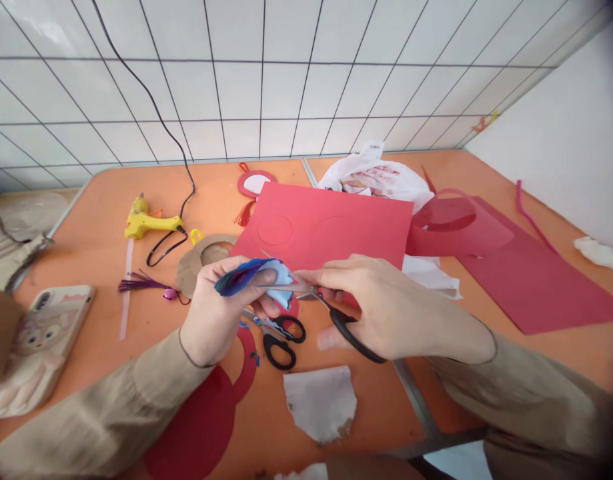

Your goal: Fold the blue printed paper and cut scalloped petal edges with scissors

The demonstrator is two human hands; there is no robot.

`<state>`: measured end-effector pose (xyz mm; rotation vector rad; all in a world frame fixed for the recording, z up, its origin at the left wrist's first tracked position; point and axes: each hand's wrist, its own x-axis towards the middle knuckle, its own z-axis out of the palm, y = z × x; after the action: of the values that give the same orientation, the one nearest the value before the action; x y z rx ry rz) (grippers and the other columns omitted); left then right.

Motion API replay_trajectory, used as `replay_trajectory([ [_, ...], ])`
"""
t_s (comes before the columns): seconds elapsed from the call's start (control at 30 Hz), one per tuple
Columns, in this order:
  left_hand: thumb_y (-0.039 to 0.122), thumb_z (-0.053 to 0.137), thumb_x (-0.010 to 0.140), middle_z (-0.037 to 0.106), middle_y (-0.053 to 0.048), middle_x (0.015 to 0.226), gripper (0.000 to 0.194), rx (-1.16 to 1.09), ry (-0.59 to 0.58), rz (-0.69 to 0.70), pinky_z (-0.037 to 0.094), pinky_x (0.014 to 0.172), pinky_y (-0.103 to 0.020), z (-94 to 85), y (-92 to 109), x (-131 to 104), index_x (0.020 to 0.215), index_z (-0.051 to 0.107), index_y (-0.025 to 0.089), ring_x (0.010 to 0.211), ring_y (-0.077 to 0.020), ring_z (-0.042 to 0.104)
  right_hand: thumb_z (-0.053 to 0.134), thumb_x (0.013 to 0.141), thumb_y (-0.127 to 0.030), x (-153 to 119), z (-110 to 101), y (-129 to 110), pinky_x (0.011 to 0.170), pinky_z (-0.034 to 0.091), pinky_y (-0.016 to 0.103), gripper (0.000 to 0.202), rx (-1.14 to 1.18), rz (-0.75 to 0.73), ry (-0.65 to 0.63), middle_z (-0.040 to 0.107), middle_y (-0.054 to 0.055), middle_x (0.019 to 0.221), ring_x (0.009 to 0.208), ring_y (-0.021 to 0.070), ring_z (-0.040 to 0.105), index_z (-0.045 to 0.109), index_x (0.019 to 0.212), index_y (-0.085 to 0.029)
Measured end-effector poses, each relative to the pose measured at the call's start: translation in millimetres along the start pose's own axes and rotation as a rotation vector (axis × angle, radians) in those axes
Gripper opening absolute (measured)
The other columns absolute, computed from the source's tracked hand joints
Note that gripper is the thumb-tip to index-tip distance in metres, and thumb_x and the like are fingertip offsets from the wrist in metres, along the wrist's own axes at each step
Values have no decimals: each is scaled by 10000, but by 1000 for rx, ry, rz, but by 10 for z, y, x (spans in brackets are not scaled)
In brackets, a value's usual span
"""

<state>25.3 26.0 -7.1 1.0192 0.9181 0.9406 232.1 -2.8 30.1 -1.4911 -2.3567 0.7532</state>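
Note:
My left hand [211,313] is closed on a curled piece of blue and purple fabric [281,279], pale blue on its inner side with a jagged edge. My right hand [386,307] grips a pair of scissors [353,333] with black handles. Their blades are apart and reach the fabric's edge. A second pair of black-handled scissors [281,360] lies on the table beneath my hands. Behind them is a red card sheet [331,223] with a drawn circle. Nearer to me lies a ragged white fabric piece [321,403].
A yellow glue gun [149,220] with a black cord lies left, near a purple tassel [143,283] and a cardboard ring [186,263]. A phone [41,347] is at the left edge. A white plastic bag [381,173] and red sheets [536,280] lie back and right.

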Motion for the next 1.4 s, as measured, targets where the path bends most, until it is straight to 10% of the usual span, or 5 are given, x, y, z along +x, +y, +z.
replay_trajectory([
  [0.5, 294, 782, 694, 685, -32, 521, 172, 15, -72, -74, 476, 423, -205, 12, 17, -13, 706, 719, 135, 420, -126, 605, 752, 719, -375, 31, -31, -54, 516, 273, 237, 272, 115, 11, -111, 423, -58, 620, 555, 102, 299, 665, 907, -198],
  [1.4, 279, 757, 697, 663, -15, 474, 155, -42, -111, -248, 443, 396, -164, 21, 10, -7, 675, 721, 130, 388, -104, 584, 741, 735, -459, 25, -41, -33, 575, 358, 249, 455, 89, 50, -55, 563, -27, 687, 607, 134, 469, 684, 1104, -200],
])
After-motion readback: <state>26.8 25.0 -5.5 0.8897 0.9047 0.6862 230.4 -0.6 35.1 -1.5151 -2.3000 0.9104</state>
